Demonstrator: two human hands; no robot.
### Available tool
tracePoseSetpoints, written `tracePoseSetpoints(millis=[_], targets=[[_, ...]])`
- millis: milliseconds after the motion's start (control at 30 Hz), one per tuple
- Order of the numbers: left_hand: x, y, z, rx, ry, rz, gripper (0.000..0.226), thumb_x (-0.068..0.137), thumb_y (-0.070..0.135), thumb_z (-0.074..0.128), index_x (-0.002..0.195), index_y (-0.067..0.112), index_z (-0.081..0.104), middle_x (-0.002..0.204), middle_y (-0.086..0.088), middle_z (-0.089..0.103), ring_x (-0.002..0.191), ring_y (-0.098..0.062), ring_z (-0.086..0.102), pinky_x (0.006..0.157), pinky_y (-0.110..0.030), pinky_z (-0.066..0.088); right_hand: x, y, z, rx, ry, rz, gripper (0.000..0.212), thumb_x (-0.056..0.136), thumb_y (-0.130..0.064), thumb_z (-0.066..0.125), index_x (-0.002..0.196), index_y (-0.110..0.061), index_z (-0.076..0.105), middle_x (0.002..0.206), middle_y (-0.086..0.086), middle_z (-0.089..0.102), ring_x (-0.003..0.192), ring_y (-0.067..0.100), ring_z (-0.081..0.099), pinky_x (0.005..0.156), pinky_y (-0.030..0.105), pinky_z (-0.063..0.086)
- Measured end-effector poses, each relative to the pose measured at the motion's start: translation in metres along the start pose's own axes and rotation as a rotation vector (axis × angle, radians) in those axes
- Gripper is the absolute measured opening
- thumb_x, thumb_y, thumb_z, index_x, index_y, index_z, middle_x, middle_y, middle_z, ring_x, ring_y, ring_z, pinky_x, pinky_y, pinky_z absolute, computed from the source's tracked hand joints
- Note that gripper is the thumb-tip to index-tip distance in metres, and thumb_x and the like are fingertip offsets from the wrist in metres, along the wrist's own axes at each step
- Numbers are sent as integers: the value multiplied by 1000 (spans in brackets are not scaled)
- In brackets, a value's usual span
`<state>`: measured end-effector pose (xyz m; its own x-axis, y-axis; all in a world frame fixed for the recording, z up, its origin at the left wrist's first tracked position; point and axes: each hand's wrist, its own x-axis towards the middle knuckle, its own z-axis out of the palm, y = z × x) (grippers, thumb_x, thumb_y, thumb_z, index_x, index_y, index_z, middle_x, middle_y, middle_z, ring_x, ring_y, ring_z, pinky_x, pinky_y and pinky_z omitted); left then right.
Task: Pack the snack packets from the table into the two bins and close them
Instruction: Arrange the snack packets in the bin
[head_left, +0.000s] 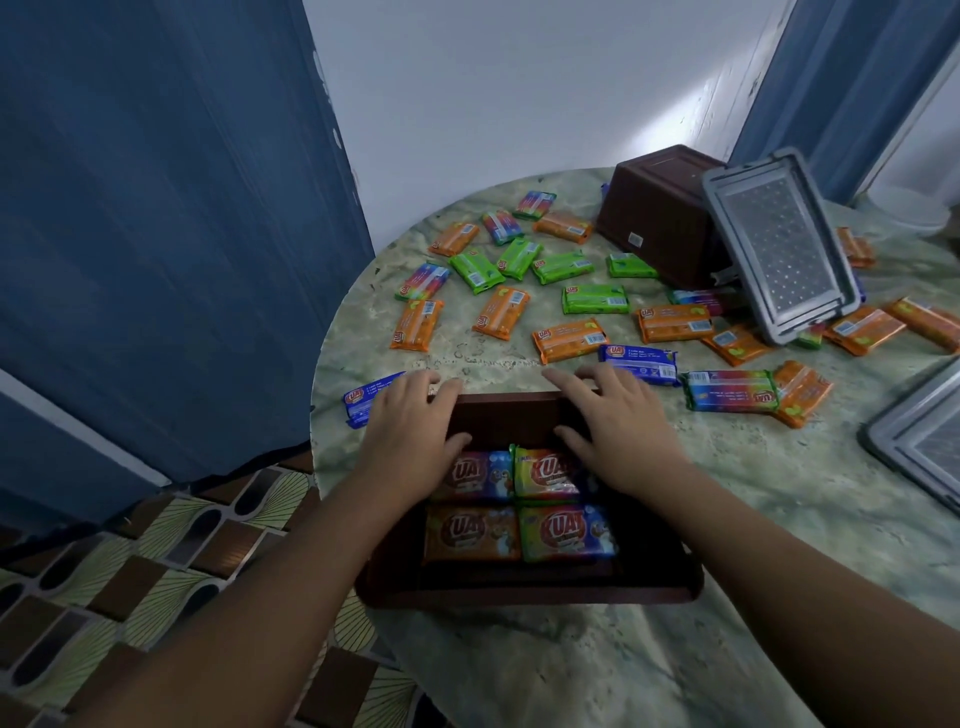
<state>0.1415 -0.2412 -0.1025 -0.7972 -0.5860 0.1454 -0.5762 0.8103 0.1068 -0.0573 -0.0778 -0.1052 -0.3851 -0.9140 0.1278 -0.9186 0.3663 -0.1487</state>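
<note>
Brown plastic, the near bin (524, 592) sits open at the table's (727, 597) front edge, its long axis running away from the person. Four snack packets (519, 506) lie flat inside in two rows, each lengthwise left to right. The left hand (410, 431) and right hand (618, 431) rest over the bin's far corners, fingers spread and nearly straight, thumbs dipping inside; neither holds a packet. Loose packets (569, 340) in orange, green and blue lie scattered beyond at mixed angles. The second bin (660, 218) lies tipped over at the far side, a grey lid (779, 244) leaning against it. Another lid (919, 447) lies at the right edge.
</note>
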Motion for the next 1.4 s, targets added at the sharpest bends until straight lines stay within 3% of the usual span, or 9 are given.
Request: tracePoseSetpoints(millis=[67, 133, 267, 433, 733, 1167, 1233, 1300, 1400], targets=[[8, -1, 4, 36, -66, -24, 50, 95, 54, 59, 134, 26, 47, 128, 0, 53, 119, -22, 48, 96, -39, 42, 7, 0, 0, -23, -100, 24, 58, 100, -51, 52, 152, -45, 26, 134, -4, 52, 127, 22, 48, 107, 44, 35], [11, -3, 6, 46, -83, -29, 39, 98, 54, 55, 124, 26, 46, 118, 1, 55, 108, -21, 49, 81, -36, 39, 12, -1, -2, -29, -122, 34, 44, 103, -49, 47, 145, -45, 34, 130, -5, 55, 124, 22, 48, 102, 45, 37], [11, -9, 8, 57, -74, -45, 32, 99, 51, 55, 118, 26, 46, 109, 0, 55, 102, -20, 46, 73, -34, 35, 19, -5, -2, -4, -130, 42, 32, 104, -45, 47, 136, -43, 42, 126, -4, 57, 121, 23, 48, 98, 46, 37], [10, -31, 10, 45, -67, -82, 36, 98, 51, 57, 121, 26, 47, 112, -2, 56, 103, -21, 49, 76, -36, 44, 39, -19, 4, 12, -131, 3, 30, 103, -44, 49, 132, -44, 42, 124, -3, 55, 121, 25, 47, 97, 48, 37], [13, -75, 8, 73, -48, -114, 36, 98, 50, 56, 123, 27, 46, 112, -1, 58, 104, -21, 50, 75, -35, 44, 75, -49, 14, -4, -140, -46, 31, 104, -42, 48, 135, -42, 41, 126, 2, 54, 120, 27, 45, 93, 47, 35], [9, -73, 7, 130, -32, -117, 40, 97, 59, 46, 123, 28, 49, 111, 3, 58, 105, -21, 53, 86, -40, 44, 76, -52, 14, -4, -150, -63, 37, 103, -51, 44, 138, -40, 41, 130, 3, 55, 122, 28, 46, 98, 49, 35], [10, -70, 4, 89, -51, -153, 44, 99, 64, 33, 116, 28, 53, 107, 4, 59, 104, -21, 55, 88, -43, 45, 74, -52, 14, -8, -162, -51, 43, 100, -62, 40, 138, -42, 43, 129, 1, 56, 122, 28, 47, 98, 49, 36], [14, -69, -2, -32, -72, -208, 44, 102, 59, 23, 92, 29, 55, 94, 4, 62, 96, -22, 58, 84, -42, 46, 74, -54, 12, 16, -169, -20, 50, 98, -72, 32, 136, -43, 47, 126, 0, 58, 121, 27, 48, 98, 48, 35], [38, -74, -12, -234, -158, -373, 60, 103, 55, 18, 76, 21, 60, 80, 0, 61, 83, -23, 60, 79, -40, 47, 88, -60, 3, 89, -226, 55, 57, 100, -72, 22, 117, -35, 62, 113, 2, 64, 113, 28, 57, 92, 46, 40]])
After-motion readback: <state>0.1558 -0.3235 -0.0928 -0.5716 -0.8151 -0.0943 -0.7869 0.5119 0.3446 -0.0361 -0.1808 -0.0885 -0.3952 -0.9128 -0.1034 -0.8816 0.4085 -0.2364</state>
